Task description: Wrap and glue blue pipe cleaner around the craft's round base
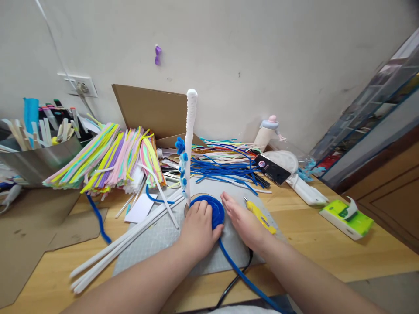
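My left hand lies on a flat coil of blue pipe cleaner, its fingers over the top and its thumb apart at the near edge. The coil sits on a round brown base, mostly hidden. From the coil a long blue strand runs toward me. My right hand is held open beside the coil, fingers stretched and together, gripping nothing. A white fuzzy post stands upright behind my left hand, with small blue flowers along its left side.
A grey cutting mat lies underneath. White sticks cross its left side; a yellow glue gun-like tool lies right. Behind are colourful pipe cleaners, blue stems, a phone and cardboard. A green tissue pack is far right.
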The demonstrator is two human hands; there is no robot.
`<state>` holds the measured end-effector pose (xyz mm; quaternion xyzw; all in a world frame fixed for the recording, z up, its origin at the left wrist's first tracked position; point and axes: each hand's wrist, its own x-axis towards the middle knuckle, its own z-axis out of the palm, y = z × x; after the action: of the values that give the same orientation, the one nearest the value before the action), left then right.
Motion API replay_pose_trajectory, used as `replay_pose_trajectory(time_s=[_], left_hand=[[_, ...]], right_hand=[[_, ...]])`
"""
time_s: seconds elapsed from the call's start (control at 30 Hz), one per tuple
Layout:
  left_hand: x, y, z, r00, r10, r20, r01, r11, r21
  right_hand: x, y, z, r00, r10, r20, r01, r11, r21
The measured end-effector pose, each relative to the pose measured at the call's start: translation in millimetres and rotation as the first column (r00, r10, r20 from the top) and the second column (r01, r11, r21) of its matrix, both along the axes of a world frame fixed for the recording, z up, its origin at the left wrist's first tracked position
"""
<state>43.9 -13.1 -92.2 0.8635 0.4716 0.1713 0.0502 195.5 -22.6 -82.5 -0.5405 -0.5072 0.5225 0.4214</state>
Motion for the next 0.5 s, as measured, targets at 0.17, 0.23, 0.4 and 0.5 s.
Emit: replay_pose_trajectory(time_s=[0.17,0.23,0.4,0.5], left_hand=[[-1,0,-0.1,1.0,-0.013,-0.012,0.013,1.0,0.016],[-1,0,0.0,1.0,-0.025,-0.015,0.026,0.999,0.034],[0,0,3.3,0.998,-0.04,-0.05,0.041,0.998,0.037],[0,0,3.7,0.998,-0.025,-0.059,0.027,0.999,0.029]], right_hand=[[-9,-1,-5.5,1.0,-0.026,-0.014,0.025,0.999,-0.045],[-9,0,-6.0,1.0,-0.025,-0.013,0.024,0.999,-0.043],[-8,0,-13.1,0.999,-0.018,0.029,0.018,1.0,-0.009],[-6,-3,-23.3,0.989,-0.025,0.144,0.021,0.999,0.029]])
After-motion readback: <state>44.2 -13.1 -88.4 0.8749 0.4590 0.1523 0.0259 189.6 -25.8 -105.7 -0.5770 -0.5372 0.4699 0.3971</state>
